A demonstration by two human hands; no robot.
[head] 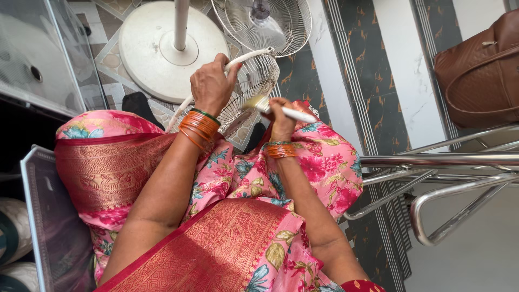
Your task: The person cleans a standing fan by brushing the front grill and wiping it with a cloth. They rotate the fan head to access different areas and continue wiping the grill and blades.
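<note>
A: Starting at the left of the frame, what's there?

B: A glass table edge in the upper left, then the round white fan base with its pole on the tiled floor. Next to it, the left hand is curled tight around the rim of a white wire fan guard, holding it up over the lap near upper centre.

A: And the other hand?

B: The right hand pinches a white-handled brush, bristles pressed on the guard's wires. Above, the fan head sits with its other grille on.

A: So which step is this?

B: Dusting the wires, I'd judge. The next move likely calls for turning the guard with the left hand so an unbrushed stretch meets the bristles.

A: Further right?

B: A steel railing, and a brown bag in the upper right.
</note>
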